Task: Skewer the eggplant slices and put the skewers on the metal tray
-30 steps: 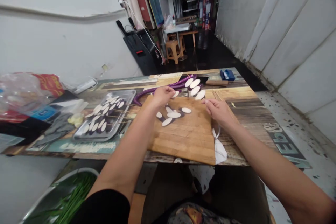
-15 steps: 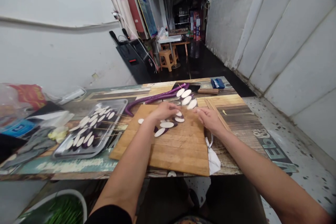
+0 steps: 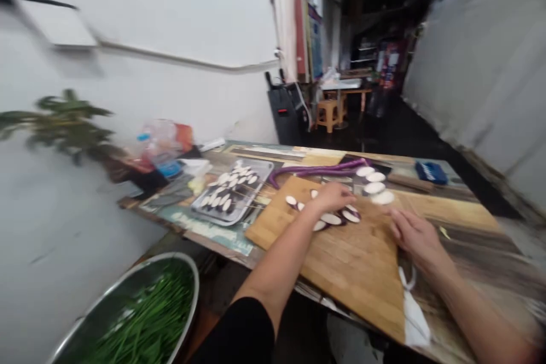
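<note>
My left hand (image 3: 335,196) rests palm down on a wooden cutting board (image 3: 341,256), its fingers curled over several white eggplant slices (image 3: 330,218). My right hand (image 3: 416,236) lies flat at the board's right edge with fingers stretched out, holding nothing. Two long purple eggplants (image 3: 318,169) lie beyond the board, with more slices (image 3: 375,186) beside them. The picture is smeared by head motion.
A metal tray (image 3: 232,190) of skewered slices sits left of the board. A basin of greens (image 3: 140,318) stands on the floor at lower left. Bags and bottles (image 3: 162,148) crowd the table's far left. A blue box (image 3: 430,172) and a white cloth (image 3: 413,318) lie right.
The view has swung left and tilted, bringing a plant and the basin into sight. My left hand stays over the slices; my right hand has slid nearer along the board's edge.
</note>
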### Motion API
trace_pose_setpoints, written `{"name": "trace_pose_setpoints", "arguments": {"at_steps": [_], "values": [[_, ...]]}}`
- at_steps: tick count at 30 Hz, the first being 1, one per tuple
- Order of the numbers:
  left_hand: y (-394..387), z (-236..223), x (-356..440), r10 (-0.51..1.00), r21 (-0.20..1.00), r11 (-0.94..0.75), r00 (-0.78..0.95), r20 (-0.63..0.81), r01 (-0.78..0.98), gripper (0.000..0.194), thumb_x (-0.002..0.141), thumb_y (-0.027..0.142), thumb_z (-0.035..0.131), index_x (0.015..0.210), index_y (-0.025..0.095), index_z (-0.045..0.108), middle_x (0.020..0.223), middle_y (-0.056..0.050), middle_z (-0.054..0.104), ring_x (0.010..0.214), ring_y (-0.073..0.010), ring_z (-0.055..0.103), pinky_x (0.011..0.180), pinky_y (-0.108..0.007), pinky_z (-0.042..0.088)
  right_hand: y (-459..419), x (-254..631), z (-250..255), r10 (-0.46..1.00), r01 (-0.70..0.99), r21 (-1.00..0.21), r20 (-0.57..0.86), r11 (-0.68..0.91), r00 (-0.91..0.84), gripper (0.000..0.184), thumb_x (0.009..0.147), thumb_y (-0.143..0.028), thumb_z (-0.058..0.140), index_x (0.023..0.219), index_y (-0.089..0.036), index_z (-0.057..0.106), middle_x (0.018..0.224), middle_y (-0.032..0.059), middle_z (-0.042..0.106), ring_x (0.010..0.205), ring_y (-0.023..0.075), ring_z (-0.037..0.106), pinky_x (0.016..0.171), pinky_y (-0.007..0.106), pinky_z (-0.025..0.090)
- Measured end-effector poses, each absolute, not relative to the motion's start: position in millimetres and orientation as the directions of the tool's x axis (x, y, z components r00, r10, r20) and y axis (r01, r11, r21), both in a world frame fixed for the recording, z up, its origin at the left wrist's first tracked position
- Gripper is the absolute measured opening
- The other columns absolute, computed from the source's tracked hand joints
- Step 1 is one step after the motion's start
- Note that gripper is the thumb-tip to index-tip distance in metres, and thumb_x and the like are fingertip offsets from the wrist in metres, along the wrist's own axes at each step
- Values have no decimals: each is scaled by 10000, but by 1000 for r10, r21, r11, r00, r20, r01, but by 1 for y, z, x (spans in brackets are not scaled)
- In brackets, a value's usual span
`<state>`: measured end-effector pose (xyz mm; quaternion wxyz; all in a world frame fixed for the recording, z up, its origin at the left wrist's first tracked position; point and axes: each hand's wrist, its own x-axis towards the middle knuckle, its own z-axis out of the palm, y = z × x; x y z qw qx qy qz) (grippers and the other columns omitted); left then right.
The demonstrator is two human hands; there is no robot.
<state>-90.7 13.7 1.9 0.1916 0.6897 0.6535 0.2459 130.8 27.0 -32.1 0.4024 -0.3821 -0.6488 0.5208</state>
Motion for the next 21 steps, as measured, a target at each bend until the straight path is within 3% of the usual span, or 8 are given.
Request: {"name": "trace_pose_setpoints", "arguments": {"at_steps": [4, 9, 21], "values": [[23, -2, -92, 991, 491, -82, 20, 131, 867, 346, 780, 487, 530, 803, 200, 723, 757, -43, 691, 723, -177, 603, 606, -262, 392, 37, 132, -40, 903, 118, -987, 50, 110, -427, 528, 760, -657, 580, 984, -178, 586, 495, -40, 394, 356, 95, 271, 330, 194, 150], [21, -3, -88, 992, 418, -108, 70, 104, 902, 397, 785, 537, 517, 793, 198, 723, 790, -74, 688, 797, -218, 613, 689, -305, 413, 34, 132, -37, 913, 194, -974, 30, 118, -408, 527, 761, -672, 564, 968, -188, 580, 503, -33, 413, 365, 99, 286, 339, 192, 172], [22, 0, -74, 996, 330, -88, 74, 53, 940, 408, 849, 493, 423, 815, 180, 682, 942, -111, 686, 927, -277, 607, 837, -446, 393, 36, 134, -45, 938, 242, -965, 14, 103, -346, 421, 765, -624, 579, 869, -219, 533, 516, -27, 437, 373, 117, 313, 352, 214, 223]]}}
